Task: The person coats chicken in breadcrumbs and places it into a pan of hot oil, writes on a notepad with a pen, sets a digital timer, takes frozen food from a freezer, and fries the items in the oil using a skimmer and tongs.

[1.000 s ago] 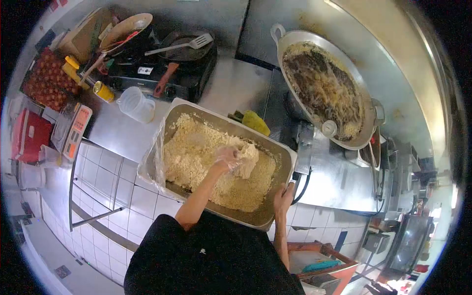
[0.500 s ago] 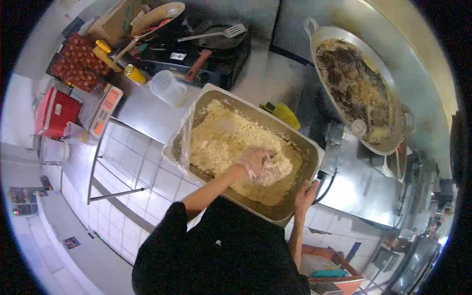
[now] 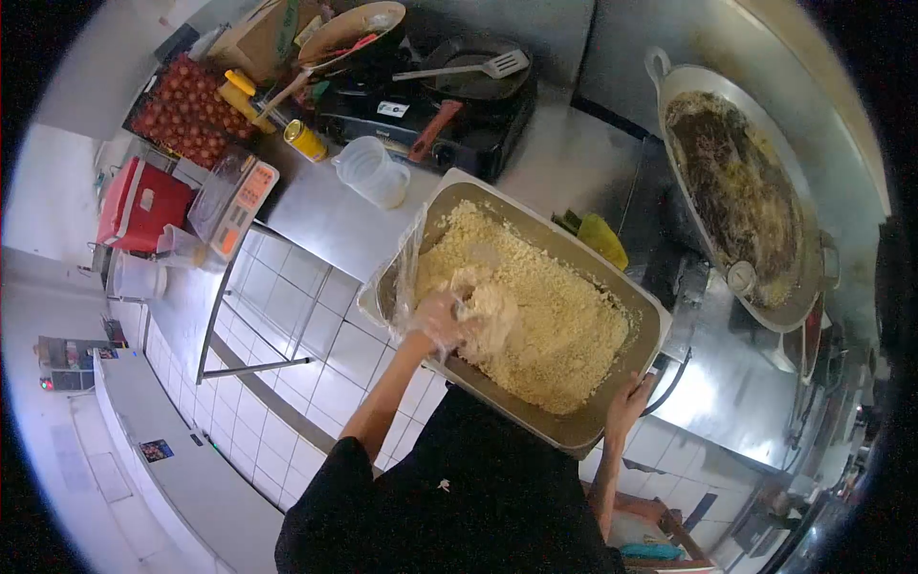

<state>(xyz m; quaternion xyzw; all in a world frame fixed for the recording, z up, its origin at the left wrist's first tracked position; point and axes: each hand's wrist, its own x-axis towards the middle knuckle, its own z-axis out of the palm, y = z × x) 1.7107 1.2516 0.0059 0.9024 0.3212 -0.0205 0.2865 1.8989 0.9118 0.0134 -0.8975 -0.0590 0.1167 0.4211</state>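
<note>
Transparent plastic [image 3: 429, 328] is sheathing the left hand [image 3: 446, 320], which is grasping a crumb-coated lump [image 3: 491, 314] amid loose crumbs [image 3: 564, 330] inside the metal tray [image 3: 574, 433]. The right hand [image 3: 629, 400] is clutching the tray's right end, probably bracing it; beyond, a dial thermometer [image 3: 741, 277] is sitting at the wok's [image 3: 773, 136] edge.

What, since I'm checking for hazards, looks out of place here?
The metal tray juts past the counter, over the floor, so it looks precarious; crumpled clear plastic drapes over its left end.
</note>
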